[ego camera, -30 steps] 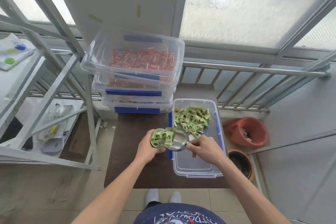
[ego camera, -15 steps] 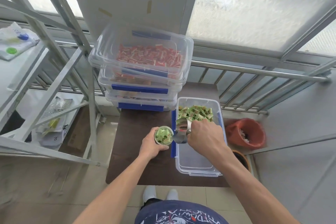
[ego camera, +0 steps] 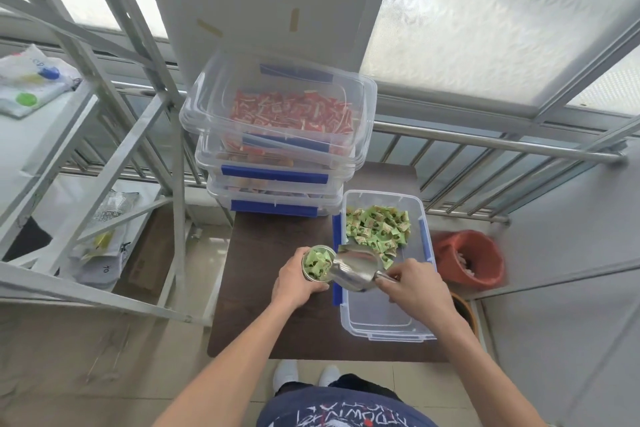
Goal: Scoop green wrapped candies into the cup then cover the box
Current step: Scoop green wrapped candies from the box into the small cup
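An open clear plastic box (ego camera: 424, 218) with blue clips sits on the right side of a dark brown table (ego camera: 263, 253). Green wrapped candies (ego camera: 377, 227) are piled at its far end. My left hand (ego camera: 296, 282) grips a clear cup (ego camera: 317, 265) full of green candies, just left of the box. My right hand (ego camera: 414, 291) holds the handle of a metal scoop (ego camera: 356, 269). The scoop's bowl looks empty and its mouth touches the cup's rim. No lid for the box is visible.
Three stacked clear boxes (ego camera: 277, 149) with blue clips stand at the table's back left; the top one holds red candies. A metal shelf frame (ego camera: 104, 135) stands to the left. An orange bucket (ego camera: 467, 260) and a dark pot (ego camera: 464, 312) sit on the floor to the right.
The scoop tipped its candies into the cup and now lies flatter and empty at the cup's rim. My right hand drew back toward me along the handle. The cup stayed put.
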A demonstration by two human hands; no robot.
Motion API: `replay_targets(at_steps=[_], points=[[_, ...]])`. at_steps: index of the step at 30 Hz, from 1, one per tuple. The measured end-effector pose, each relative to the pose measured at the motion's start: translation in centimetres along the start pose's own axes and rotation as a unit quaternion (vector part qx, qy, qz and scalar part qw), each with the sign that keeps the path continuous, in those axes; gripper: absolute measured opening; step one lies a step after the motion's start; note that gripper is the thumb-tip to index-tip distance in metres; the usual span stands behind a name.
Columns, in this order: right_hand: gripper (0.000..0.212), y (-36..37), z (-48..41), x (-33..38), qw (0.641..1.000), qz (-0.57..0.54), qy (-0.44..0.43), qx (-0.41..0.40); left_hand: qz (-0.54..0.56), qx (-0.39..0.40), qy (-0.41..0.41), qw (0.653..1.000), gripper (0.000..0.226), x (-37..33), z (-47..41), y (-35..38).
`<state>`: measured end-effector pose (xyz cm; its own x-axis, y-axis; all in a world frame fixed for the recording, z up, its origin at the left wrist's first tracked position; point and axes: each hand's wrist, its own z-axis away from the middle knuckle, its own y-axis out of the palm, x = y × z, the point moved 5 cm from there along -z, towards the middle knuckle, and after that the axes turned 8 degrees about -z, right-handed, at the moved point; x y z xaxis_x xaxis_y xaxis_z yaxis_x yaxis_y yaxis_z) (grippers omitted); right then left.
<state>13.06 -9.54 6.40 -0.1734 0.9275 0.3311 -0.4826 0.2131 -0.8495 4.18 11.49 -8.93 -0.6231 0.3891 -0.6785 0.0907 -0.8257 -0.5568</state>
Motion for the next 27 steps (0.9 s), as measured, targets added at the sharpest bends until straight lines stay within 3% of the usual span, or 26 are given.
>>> replay_targets(at_steps=[4,6,10,17,27], points=[[0.038,1.8,0.6,-4.4,0.984,-0.166,0.041,0.039,-0.016,-0.002,0.005,1.0,0.085,-0.2,0.0,-0.1],[0.04,3.9,0.4,-6.8,0.976,-0.194,0.089,0.035,-0.024,-0.002,0.004,1.0,0.085,-0.3,0.0,-0.2],[0.048,7.7,-0.8,-10.6,0.985,-0.112,0.129,0.005,-0.039,-0.004,-0.001,0.999,0.085,-0.4,-0.1,-0.1],[0.031,8.4,-1.1,-11.5,0.985,0.098,0.143,-0.009,-0.056,0.001,-0.013,0.998,0.086,-0.6,-0.3,-0.1],[0.039,7.1,-3.2,-11.6,0.971,0.154,0.171,0.059,-0.053,0.0,-0.019,0.998,0.086,-0.6,-0.3,0.0]])
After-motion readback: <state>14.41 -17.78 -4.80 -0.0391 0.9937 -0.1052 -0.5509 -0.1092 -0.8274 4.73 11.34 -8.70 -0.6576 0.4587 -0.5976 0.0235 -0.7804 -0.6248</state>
